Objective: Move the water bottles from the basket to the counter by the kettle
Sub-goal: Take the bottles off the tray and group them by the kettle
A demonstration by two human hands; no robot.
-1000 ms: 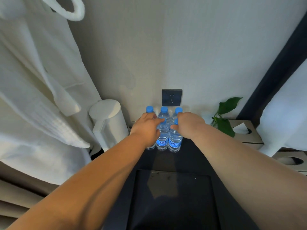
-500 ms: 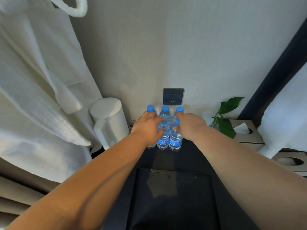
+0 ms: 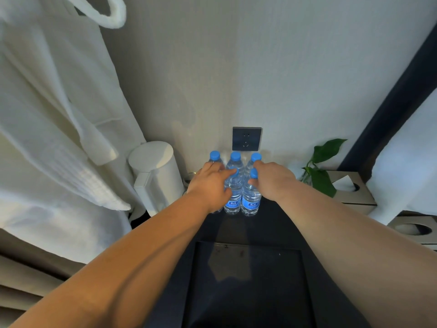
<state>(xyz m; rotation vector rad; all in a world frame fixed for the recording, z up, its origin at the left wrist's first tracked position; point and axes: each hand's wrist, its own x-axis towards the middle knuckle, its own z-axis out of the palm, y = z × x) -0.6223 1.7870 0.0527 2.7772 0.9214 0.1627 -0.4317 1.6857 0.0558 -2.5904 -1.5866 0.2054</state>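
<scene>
**Item:** water bottles (image 3: 233, 202), blue-capped and upright. They are packed in two rows on the dark counter (image 3: 279, 223), at its far end against the wall and just right of the white kettle (image 3: 156, 171).

**Step in hand (judged):** settling the front row into place beside the others.

**To do it well:** seat each base flat and keep the rows touching. Let go straight upward so no neighbour tips, and avoid nudging the kettle.

**Pose, left hand (image 3: 210, 185):** arm extended, palm down over the front left of the group. The forefinger reaches to a front cap and the thumb lies against a bottle's side. Whether it grips, I cannot tell.

**Pose, right hand (image 3: 274, 183):** arm extended, fingers curled round the neck of the front right bottle (image 3: 250, 200).
</scene>
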